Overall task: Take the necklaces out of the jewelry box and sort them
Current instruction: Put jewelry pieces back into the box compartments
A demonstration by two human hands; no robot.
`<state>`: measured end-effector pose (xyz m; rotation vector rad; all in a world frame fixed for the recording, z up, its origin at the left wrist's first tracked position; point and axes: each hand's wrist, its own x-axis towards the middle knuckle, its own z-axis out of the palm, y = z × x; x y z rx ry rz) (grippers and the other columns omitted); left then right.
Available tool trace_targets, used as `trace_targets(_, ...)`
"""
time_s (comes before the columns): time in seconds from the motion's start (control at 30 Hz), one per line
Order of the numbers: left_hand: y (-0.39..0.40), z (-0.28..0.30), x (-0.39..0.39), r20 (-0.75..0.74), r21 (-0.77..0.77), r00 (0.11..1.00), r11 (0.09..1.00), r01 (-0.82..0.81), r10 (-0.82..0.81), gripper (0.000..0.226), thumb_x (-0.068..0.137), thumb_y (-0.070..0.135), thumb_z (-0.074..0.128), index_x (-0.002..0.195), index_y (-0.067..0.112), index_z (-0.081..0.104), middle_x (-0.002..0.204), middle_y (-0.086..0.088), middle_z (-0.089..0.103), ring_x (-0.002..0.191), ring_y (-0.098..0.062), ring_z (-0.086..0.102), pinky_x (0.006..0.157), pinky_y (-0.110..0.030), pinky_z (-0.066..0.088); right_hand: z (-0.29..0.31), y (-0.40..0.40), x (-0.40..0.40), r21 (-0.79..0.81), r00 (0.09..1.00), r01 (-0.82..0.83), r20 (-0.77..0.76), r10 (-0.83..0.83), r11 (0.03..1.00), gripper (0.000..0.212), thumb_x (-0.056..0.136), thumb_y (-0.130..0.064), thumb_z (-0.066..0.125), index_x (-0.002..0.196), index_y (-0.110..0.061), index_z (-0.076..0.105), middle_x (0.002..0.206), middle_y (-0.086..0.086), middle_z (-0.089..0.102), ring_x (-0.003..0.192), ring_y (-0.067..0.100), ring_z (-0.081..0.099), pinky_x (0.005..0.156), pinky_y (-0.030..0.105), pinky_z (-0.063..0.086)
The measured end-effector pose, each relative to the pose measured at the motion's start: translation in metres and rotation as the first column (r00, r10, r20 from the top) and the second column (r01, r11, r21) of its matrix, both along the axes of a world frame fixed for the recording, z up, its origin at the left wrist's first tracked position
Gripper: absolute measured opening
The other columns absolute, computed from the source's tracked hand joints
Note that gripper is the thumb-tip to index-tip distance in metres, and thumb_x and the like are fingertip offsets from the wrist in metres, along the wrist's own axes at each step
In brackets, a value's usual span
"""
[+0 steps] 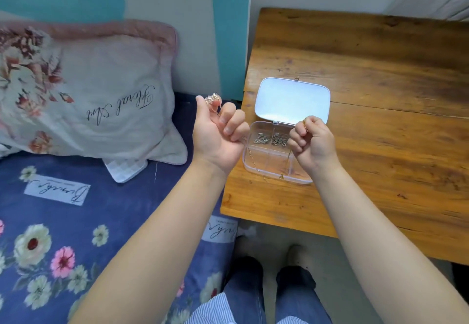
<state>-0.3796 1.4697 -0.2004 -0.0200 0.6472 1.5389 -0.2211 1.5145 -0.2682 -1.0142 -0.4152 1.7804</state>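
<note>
A clear plastic jewelry box [256,168] with a white lid [291,100] stands open near the left edge of a wooden table [380,95]. Several silvery pieces [270,138] lie in its far compartments. My left hand [220,130] is held palm-up left of the box, fingers curled on a gold necklace whose sparkly pendant [212,98] sticks up at the fingertips. My right hand [311,139] hovers over the box's right side, pinching a thin gold chain [288,161] that hangs down into the box and over its front rim.
A floral pillow [83,90] and a small white checked item [125,170] lie on the blue flowered bed cover [76,222] to the left. My legs in jeans [253,298] and dark shoes stand on the floor between bed and table.
</note>
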Motion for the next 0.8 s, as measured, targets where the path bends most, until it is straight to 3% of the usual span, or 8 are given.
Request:
trace_targets(0.2, 0.016, 0.010, 0.017, 0.026, 0.028, 0.998, 0.998, 0.048, -0.048, 0.052, 0.096, 0.049, 0.020, 0.060, 0.019, 0.042, 0.033, 0.005, 0.032, 0.027, -0.006, 0.027, 0.029, -0.015, 0.018, 0.012, 0.006, 0.007, 0.037, 0.999, -0.008, -0.039, 0.009, 0.999, 0.034, 0.095, -0.006, 0.029, 0.064, -0.018, 0.034, 0.039, -0.008, 0.043, 0.031, 0.006, 0.030, 0.031, 0.012, 0.022)
trace_targets(0.4, 0.022, -0.010, 0.027, 0.034, -0.120, 0.999, 0.993, 0.013, -0.009, 0.051, 0.096, 0.049, 0.022, 0.061, 0.018, 0.040, 0.033, 0.005, 0.030, 0.026, -0.007, 0.025, 0.030, -0.014, 0.015, 0.003, 0.004, 0.003, -0.049, 0.997, -0.080, -0.009, 0.080, 0.996, 0.035, 0.095, -0.005, 0.029, 0.063, -0.016, 0.035, 0.038, -0.006, 0.043, 0.030, 0.007, 0.031, 0.030, 0.012, 0.023)
trace_targets(0.57, 0.026, -0.029, 0.022, 0.067, -0.168, 0.997, 0.985, -0.026, 0.038, 0.051, 0.096, 0.049, 0.023, 0.061, 0.017, 0.041, 0.032, 0.004, 0.030, 0.025, -0.008, 0.025, 0.029, -0.015, 0.016, -0.020, 0.005, 0.004, -0.153, 0.997, -0.021, 0.071, 0.032, 0.988, 0.034, 0.096, -0.004, 0.027, 0.063, -0.015, 0.033, 0.036, -0.005, 0.044, 0.028, 0.008, 0.032, 0.032, 0.011, 0.025)
trace_targets(0.67, 0.030, -0.034, 0.019, 0.038, -0.160, 0.999, 0.987, -0.021, 0.027, 0.051, 0.095, 0.049, 0.024, 0.061, 0.017, 0.042, 0.032, 0.004, 0.031, 0.026, -0.008, 0.026, 0.028, -0.016, 0.018, -0.036, 0.004, 0.003, -0.213, 0.978, 0.026, 0.206, 0.019, 0.977, 0.030, 0.096, -0.003, 0.028, 0.071, -0.014, 0.039, 0.053, 0.004, 0.044, 0.043, 0.014, 0.037, 0.044, 0.022, 0.033)
trace_targets(0.73, 0.030, -0.037, 0.019, -0.027, -0.180, 1.000, 0.984, -0.001, -0.004, 0.051, 0.096, 0.048, 0.025, 0.059, 0.017, 0.043, 0.033, 0.005, 0.031, 0.027, -0.007, 0.026, 0.028, -0.016, 0.018, -0.048, 0.002, 0.002, -0.229, 0.885, -0.038, 0.445, 0.139, 0.973, 0.020, 0.096, -0.002, 0.028, 0.088, -0.007, 0.046, 0.068, 0.009, 0.048, 0.057, 0.018, 0.044, 0.052, 0.026, 0.038)
trace_targets(0.8, 0.029, -0.042, 0.021, -0.062, -0.225, 0.998, 0.974, 0.011, -0.025, 0.051, 0.096, 0.047, 0.026, 0.059, 0.017, 0.043, 0.033, 0.005, 0.031, 0.028, -0.007, 0.026, 0.029, -0.016, 0.018, -0.058, -0.003, 0.005, -0.244, 0.648, -0.205, 0.692, 0.318, 0.948, 0.022, 0.093, -0.002, 0.034, 0.110, -0.001, 0.047, 0.092, 0.016, 0.056, 0.076, 0.024, 0.053, 0.059, 0.026, 0.043)
